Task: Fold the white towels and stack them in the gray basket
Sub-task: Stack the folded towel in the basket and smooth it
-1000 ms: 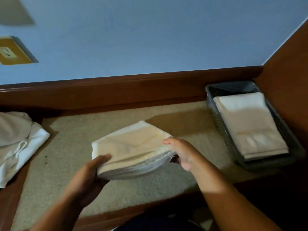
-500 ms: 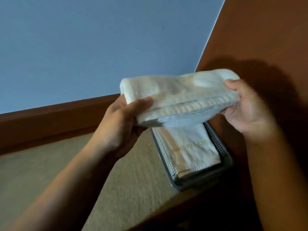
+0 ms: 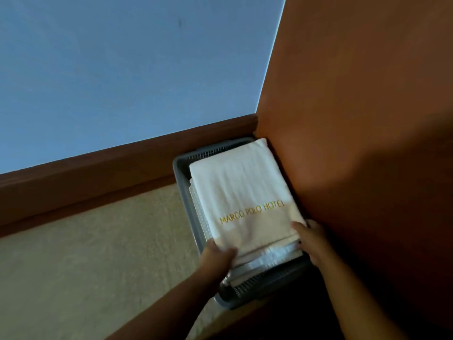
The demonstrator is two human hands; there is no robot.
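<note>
Two white towels lay stacked in the gray basket: the top towel over a lower towel. Left hand and right hand pinched the top towel's near corners; letting go was not yet done, and no unfolded towels showed.

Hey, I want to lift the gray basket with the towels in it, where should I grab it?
Probably the left long rim and the near short rim of the gray basket, coming from the left and front. Its right side sits close against the brown panel and its far end by the baseboard, leaving little finger room.
</note>
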